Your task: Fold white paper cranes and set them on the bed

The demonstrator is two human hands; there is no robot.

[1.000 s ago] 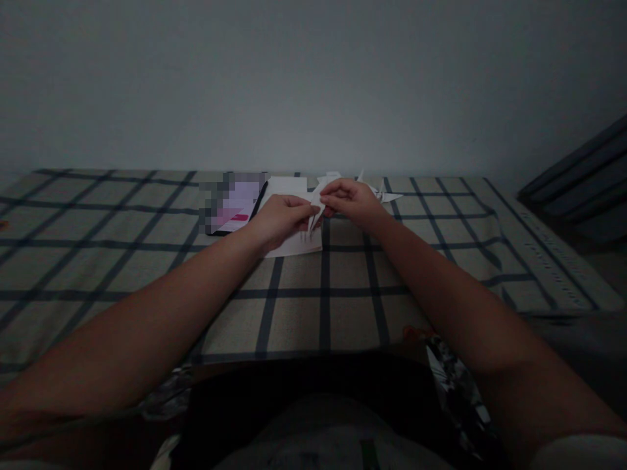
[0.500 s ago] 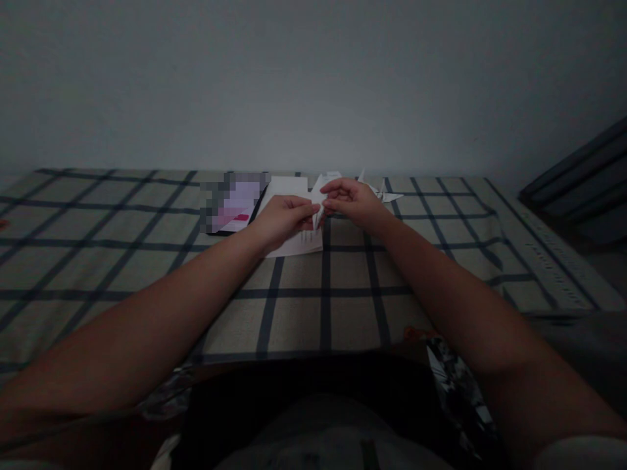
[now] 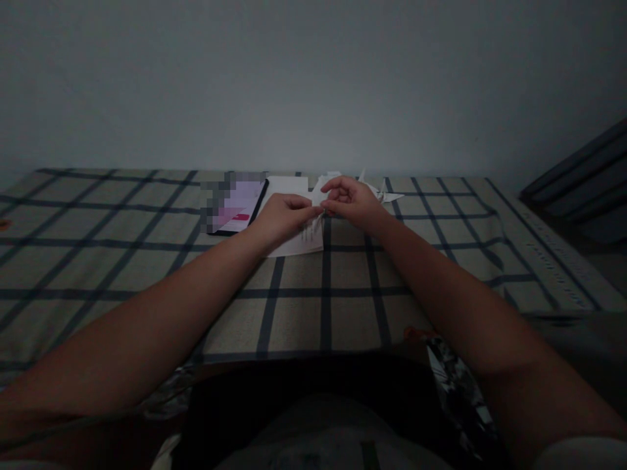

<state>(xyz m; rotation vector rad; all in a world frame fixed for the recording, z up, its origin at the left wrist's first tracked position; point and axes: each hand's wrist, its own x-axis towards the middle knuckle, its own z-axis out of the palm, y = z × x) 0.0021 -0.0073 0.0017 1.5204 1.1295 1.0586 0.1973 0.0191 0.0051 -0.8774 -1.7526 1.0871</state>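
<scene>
My left hand (image 3: 288, 212) and my right hand (image 3: 353, 200) meet fingertip to fingertip over the table. Between their pinched thumbs and fingers is a small piece of folded white paper (image 3: 317, 225), its narrow end pointing down toward me. Most of it is hidden behind the fingers. Under my left hand lies a sheet of white paper (image 3: 304, 247) with some printed marks. Just beyond my right hand rests a folded paper crane (image 3: 389, 196) with pointed tips, partly covered by that hand.
A tablet or large phone (image 3: 238, 205) with a lit screen, partly blurred out, lies left of the sheet. The checked tablecloth (image 3: 298, 320) covers the table up to the grey wall (image 3: 313, 85). A dark slatted object (image 3: 582, 186) stands at the far right.
The fingertips of both hands have drawn closer together over the folded paper. Less of the paper shows between them now, and it has turned slightly.
</scene>
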